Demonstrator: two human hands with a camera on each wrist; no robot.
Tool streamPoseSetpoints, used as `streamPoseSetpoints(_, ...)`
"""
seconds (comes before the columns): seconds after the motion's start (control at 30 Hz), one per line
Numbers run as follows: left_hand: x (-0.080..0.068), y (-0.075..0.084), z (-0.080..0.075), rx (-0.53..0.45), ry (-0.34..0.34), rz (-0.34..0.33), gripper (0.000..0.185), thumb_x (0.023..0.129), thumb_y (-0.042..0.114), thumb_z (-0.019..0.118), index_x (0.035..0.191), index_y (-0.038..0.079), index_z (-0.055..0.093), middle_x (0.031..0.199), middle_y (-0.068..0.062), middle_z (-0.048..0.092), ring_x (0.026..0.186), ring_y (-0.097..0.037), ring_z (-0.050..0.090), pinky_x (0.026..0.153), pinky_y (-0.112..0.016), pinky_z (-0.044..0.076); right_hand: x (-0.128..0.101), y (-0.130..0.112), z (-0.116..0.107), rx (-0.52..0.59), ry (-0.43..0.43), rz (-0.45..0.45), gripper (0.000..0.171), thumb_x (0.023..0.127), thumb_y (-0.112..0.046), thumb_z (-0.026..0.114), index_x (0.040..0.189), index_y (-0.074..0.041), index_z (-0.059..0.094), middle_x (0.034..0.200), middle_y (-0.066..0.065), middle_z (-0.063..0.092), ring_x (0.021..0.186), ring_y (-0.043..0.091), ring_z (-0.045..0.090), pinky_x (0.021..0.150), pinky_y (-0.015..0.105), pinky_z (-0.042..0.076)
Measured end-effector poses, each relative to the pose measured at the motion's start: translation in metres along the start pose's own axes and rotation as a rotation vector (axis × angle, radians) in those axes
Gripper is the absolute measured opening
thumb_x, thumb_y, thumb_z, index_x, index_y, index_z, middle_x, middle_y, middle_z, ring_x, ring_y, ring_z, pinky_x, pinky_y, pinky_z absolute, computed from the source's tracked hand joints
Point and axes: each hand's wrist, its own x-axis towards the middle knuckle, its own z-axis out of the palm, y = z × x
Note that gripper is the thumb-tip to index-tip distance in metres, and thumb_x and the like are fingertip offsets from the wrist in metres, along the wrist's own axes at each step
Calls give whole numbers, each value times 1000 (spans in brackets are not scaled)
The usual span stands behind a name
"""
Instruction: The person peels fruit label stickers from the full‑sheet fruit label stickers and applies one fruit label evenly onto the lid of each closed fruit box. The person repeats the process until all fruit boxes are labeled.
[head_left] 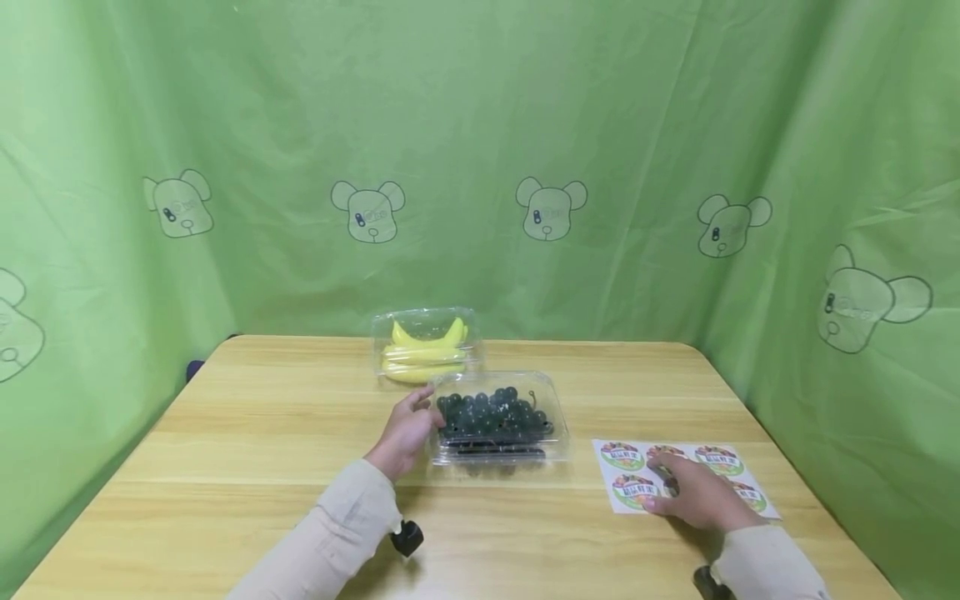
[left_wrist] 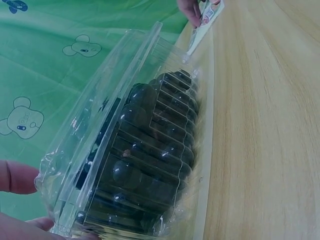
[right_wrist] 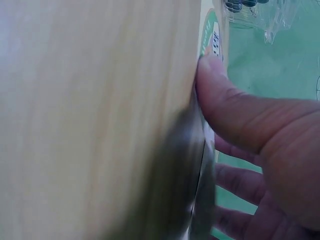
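Note:
Dark grapes (head_left: 495,415) lie inside a clear plastic clamshell box (head_left: 555,454) on the table. At its left end, my left hand (head_left: 408,433) holds the box by thumb and fingers. The left wrist view shows fingertips (left_wrist: 22,177) right against the clear lid (left_wrist: 75,125). To the right lies a white sheet of round fruit stickers (head_left: 621,455). My right hand (head_left: 701,492) is over it with thumb and fingers spread apart. In the right wrist view the thumb (right_wrist: 215,75) is at the sheet's near edge, over a green-rimmed sticker.
Behind the grapes stands another clear box (head_left: 382,329) with yellow bananas (head_left: 423,354) in it. The wooden table (head_left: 247,433) ends at green curtains (head_left: 465,125) printed with mouse-like heads, which stand at the back and both sides.

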Motion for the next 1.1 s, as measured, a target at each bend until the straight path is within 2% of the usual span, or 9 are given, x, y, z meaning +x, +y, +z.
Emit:
streamPoseSetpoints(0.43,1,-1,0,2,3,-1,75,77,-9,56,148,5,36,151,-28,28,133,-46,33,110,-55,31,-2,-2,1,17,30,-26,58,73,-31,81,118,0,63,125,31,55,114,54,49,93,70,37)
streamPoseSetpoints(0.73,4,-2,0,2,0,-2,75,77,-7,58,148,8,37,151,-24,29,134,-46,32,109,-56,31,-4,-3,-2,8,40,-4,60,75,-31,79,121,3,61,124,32,55,111,55,50,90,70,39)
streamPoseSetpoints(1.1,5,-4,-1,29,13,2,75,77,-7,58,148,8,38,151,-26,29,135,-48,30,109,-58,30,-3,-6,-2,11,44,0,61,79,-37,77,123,2,60,126,33,54,112,55,49,90,70,39)
